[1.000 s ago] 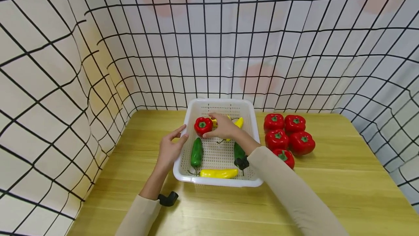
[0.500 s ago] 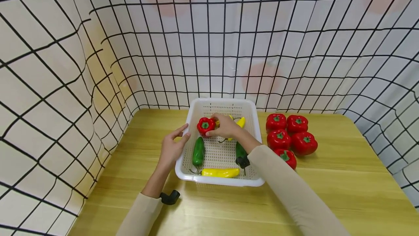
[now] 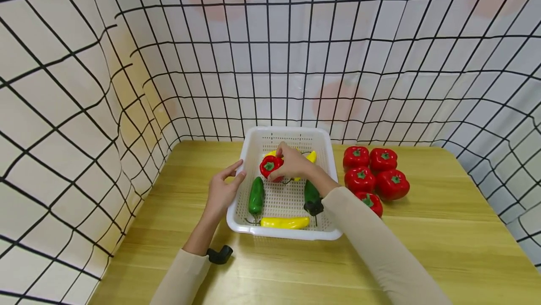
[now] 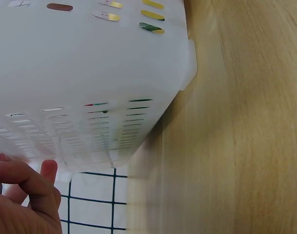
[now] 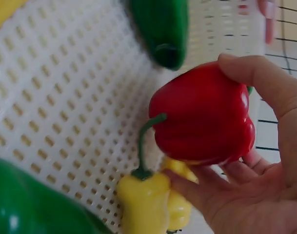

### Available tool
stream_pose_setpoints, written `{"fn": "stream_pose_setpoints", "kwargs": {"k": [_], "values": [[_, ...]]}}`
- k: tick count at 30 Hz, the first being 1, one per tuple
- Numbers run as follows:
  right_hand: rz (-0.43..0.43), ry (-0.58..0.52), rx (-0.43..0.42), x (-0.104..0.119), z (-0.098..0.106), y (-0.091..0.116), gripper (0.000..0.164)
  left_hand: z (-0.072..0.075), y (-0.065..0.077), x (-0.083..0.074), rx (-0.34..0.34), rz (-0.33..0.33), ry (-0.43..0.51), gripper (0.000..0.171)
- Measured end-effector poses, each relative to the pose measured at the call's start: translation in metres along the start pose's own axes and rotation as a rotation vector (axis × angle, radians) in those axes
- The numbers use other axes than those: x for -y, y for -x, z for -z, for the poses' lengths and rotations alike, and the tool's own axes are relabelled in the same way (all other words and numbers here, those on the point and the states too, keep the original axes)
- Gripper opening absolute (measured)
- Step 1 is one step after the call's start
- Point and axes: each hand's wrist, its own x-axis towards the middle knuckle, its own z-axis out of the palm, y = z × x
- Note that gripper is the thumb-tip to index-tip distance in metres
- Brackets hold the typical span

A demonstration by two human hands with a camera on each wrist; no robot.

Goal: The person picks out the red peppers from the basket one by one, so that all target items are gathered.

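My right hand (image 3: pixel 291 163) grips a red bell pepper (image 3: pixel 270 167) inside the white plastic basket (image 3: pixel 283 234). In the right wrist view the thumb lies on one side of the bell pepper (image 5: pixel 202 114) and the other fingers come round beneath it. Yellow peppers (image 5: pixel 144 200) lie right beside those fingers, partly hidden by the hand. My left hand (image 3: pixel 224 188) holds the basket's left rim, thumb and forefinger at the edge; the left wrist view shows its bent fingers (image 4: pixel 29 183) near the basket wall (image 4: pixel 89 58).
In the basket lie a green pepper (image 3: pixel 256 197) at left, another green pepper (image 3: pixel 311 193) at right, partly covered by the wrist camera, and a yellow pepper (image 3: pixel 285 222) in front. Several red bell peppers (image 3: pixel 359 180) stand on the wooden table (image 3: pixel 444 230). Black wire mesh (image 3: pixel 296 70) encloses the back and sides.
My right hand has shifted the red bell pepper slightly right and toward me, and the bell pepper has tilted. A yellow pepper behind it shows more. My left hand stays at the rim.
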Motion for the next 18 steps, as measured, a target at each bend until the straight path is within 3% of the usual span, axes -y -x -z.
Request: {"fn": "stream_pose_setpoints", "kwargs": {"k": [10,18], "values": [[-0.014,-0.168,-0.047,-0.005,0.022,0.014,0.068,-0.002,-0.002,0.000,0.008,0.016,0.013,0.041],[-0.007,-0.302,-0.090,-0.004,0.038,0.038,0.071,0.001,0.000,0.000,0.014,0.025,0.009,0.041]]}}
